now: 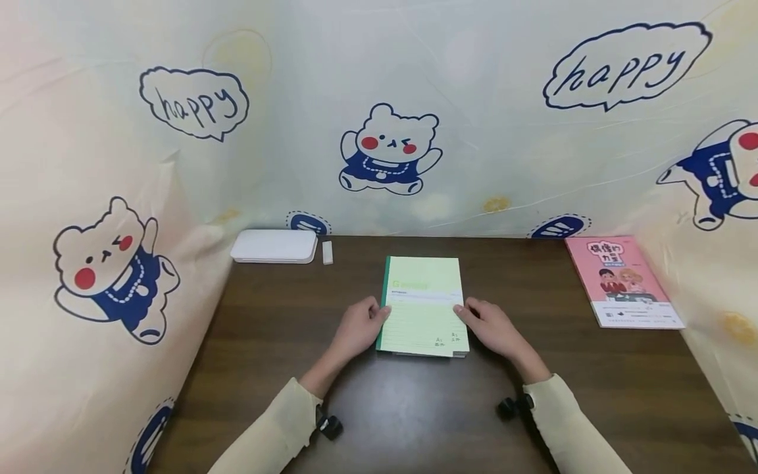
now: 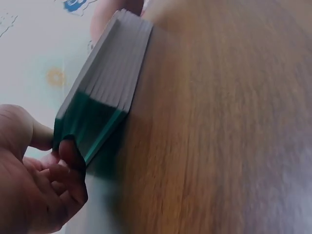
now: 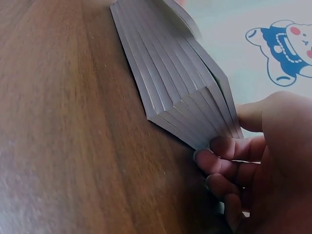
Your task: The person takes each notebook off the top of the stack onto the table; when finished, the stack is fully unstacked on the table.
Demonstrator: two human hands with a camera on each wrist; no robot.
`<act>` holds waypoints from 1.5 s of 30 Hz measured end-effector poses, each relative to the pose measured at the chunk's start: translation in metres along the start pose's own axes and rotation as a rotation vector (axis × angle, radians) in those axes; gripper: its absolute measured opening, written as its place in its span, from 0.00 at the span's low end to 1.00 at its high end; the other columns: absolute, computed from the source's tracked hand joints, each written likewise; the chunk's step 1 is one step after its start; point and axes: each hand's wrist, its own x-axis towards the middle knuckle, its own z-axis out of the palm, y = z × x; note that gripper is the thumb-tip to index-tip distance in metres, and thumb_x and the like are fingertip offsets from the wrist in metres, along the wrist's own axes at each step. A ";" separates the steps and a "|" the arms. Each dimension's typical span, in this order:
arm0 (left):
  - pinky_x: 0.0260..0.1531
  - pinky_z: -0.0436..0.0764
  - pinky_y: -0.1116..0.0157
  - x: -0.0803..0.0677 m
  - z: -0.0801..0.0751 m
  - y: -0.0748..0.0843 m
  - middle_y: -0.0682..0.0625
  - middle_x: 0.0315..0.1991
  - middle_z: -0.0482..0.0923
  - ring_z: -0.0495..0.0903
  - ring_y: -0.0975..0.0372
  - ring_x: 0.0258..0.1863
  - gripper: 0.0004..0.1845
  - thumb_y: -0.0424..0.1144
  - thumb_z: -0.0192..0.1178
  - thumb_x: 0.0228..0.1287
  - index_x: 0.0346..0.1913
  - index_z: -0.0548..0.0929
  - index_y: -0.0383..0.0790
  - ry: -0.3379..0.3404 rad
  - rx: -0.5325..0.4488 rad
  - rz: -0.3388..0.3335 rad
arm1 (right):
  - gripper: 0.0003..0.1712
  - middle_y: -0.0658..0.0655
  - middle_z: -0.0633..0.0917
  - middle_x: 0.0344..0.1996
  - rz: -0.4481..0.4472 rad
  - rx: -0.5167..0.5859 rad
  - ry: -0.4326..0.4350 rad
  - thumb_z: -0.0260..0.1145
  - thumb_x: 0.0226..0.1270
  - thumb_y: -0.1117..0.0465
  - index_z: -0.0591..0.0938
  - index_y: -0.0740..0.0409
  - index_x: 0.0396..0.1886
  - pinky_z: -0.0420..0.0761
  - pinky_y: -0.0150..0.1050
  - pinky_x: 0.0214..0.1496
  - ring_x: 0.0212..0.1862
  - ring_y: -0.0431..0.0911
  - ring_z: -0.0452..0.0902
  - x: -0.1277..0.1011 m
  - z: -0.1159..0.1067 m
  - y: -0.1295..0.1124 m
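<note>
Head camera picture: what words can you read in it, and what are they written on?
"happy": speech bubble on the cloth backdrop, left.
"happy": speech bubble on the backdrop, right.
"G": first letter on the green notebook, held at its sides by the left hand and right hand; the rest is too blurred.
Pink book: title characters and small print too small to read.

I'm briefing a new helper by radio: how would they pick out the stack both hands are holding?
On the dark wooden table, look at its middle, in front of the bear-print backdrop. The stack of green notebooks lies there between the left hand and right hand; unlike the pink book far right, its cover is pale green.
</note>
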 end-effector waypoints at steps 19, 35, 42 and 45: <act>0.25 0.71 0.61 -0.051 -0.121 -0.103 0.48 0.28 0.79 0.75 0.57 0.24 0.14 0.50 0.61 0.71 0.41 0.79 0.40 0.158 0.332 -0.166 | 0.28 0.52 0.69 0.19 0.011 -0.036 0.076 0.51 0.75 0.33 0.73 0.48 0.26 0.64 0.39 0.30 0.25 0.47 0.65 -0.003 0.006 0.002; 0.28 0.67 0.55 -0.049 -0.193 -0.155 0.39 0.34 0.76 0.73 0.48 0.30 0.16 0.44 0.58 0.72 0.43 0.78 0.30 0.288 0.555 -0.291 | 0.28 0.53 0.69 0.20 0.021 -0.015 0.074 0.51 0.75 0.33 0.73 0.50 0.27 0.64 0.41 0.32 0.27 0.48 0.66 -0.003 0.009 0.001; 0.29 0.67 0.54 -0.045 -0.193 -0.158 0.37 0.37 0.72 0.72 0.46 0.32 0.16 0.43 0.59 0.73 0.47 0.76 0.29 0.289 0.590 -0.298 | 0.29 0.54 0.69 0.21 0.036 0.004 0.078 0.51 0.75 0.33 0.73 0.50 0.27 0.64 0.41 0.32 0.28 0.48 0.65 -0.006 0.009 0.003; 0.31 0.67 0.52 -0.045 -0.191 -0.158 0.37 0.39 0.72 0.72 0.45 0.34 0.17 0.42 0.59 0.73 0.50 0.76 0.29 0.306 0.606 -0.277 | 0.29 0.54 0.70 0.22 0.041 0.010 0.080 0.51 0.75 0.33 0.73 0.50 0.27 0.64 0.41 0.32 0.29 0.48 0.66 -0.007 0.008 0.003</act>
